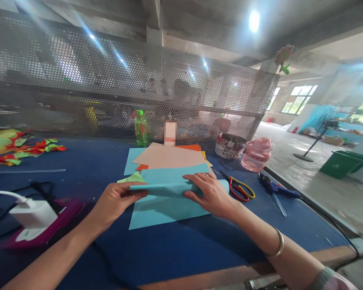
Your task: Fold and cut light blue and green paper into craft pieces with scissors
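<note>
A light blue sheet of paper (166, 209) lies on the blue table (175, 249) with its far part rolled or folded over toward me. My left hand (115, 201) pinches the left end of that fold, fingers closed on the paper. My right hand (210, 193) presses down on the right end of the fold with fingers curled over it. Behind the sheet lies a stack of coloured papers (172, 157), pink on top with orange, yellow and blue under it. A green paper scrap (133, 178) sits at the stack's left.
Red-and-yellow-handled scissors (240, 188) and a blue glue gun (276, 189) lie right of the paper. A pink jar (256, 154), a woven basket (230, 146) and a green bottle (140, 128) stand at the back. A white charger (33, 213) with cables is at left. Perforated metal screen behind.
</note>
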Available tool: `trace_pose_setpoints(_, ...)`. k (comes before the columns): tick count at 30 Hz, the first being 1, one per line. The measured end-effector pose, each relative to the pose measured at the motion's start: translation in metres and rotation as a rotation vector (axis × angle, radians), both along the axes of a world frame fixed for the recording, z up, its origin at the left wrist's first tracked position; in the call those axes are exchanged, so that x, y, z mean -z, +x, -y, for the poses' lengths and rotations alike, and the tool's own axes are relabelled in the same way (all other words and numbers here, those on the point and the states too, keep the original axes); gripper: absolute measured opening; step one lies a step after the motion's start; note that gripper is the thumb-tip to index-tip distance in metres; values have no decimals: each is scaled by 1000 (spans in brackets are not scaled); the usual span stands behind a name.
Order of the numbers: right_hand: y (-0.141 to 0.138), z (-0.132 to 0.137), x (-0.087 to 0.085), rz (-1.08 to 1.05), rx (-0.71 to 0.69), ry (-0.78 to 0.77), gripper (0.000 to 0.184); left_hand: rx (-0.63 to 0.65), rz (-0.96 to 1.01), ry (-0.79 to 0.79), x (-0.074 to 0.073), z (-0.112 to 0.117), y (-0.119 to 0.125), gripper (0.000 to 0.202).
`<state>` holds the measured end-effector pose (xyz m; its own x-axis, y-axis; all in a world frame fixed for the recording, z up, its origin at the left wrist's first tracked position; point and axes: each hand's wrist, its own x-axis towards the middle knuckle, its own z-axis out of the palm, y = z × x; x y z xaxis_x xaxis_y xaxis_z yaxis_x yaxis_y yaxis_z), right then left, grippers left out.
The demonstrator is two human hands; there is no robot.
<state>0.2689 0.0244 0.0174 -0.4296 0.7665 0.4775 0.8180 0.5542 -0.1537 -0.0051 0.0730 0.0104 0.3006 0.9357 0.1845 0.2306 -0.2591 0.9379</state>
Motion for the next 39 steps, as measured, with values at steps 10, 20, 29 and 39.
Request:
trace_pose_setpoints(10,0,-5,9,-15,7,86,19,-42,-35,-65,0,4,2,39)
trace_pose_setpoints(20,-2,-4,15,69,1,143,18,-73,-106,-80,5,4,5,36)
trace_pose_setpoints(29,-11,-2,14,108,16,136,23,-91,-63,-61,7,4,7,29)
trace_pose_setpoints(39,-28,1,17,15,-40,200,20,1,-65,-26,4,12,20,21)
